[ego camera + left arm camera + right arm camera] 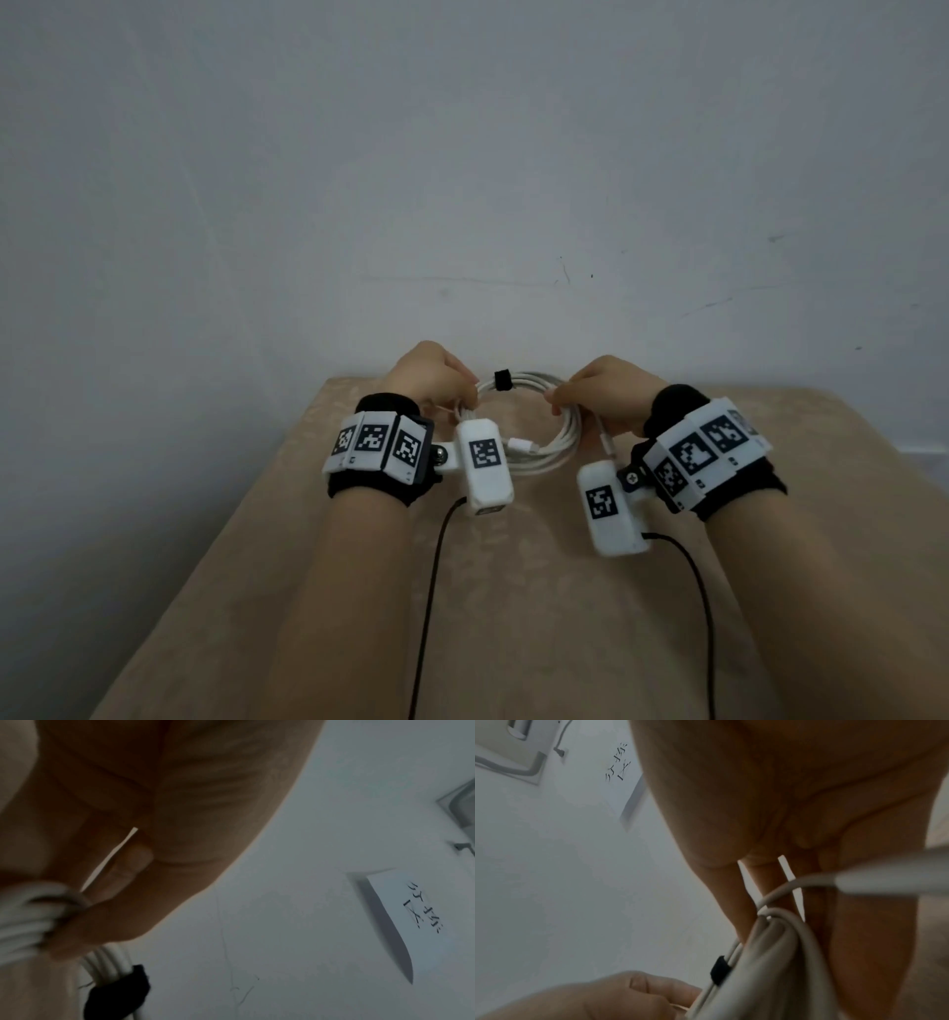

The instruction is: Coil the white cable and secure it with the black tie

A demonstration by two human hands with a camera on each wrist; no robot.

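The white cable hangs as a round coil above the beige table, held between both hands. A black tie is wrapped round the coil's far top strands. My left hand pinches the coil's left side; the left wrist view shows its fingers curled round the bundled cable, the black tie just beyond. My right hand pinches the right side. In the right wrist view the cable runs under its fingers, with the tie and a loose connector end in sight.
A plain grey wall rises directly behind the table's far edge. Black wires from the wrist cameras trail back along the tabletop. A paper note with handwriting hangs on the wall.
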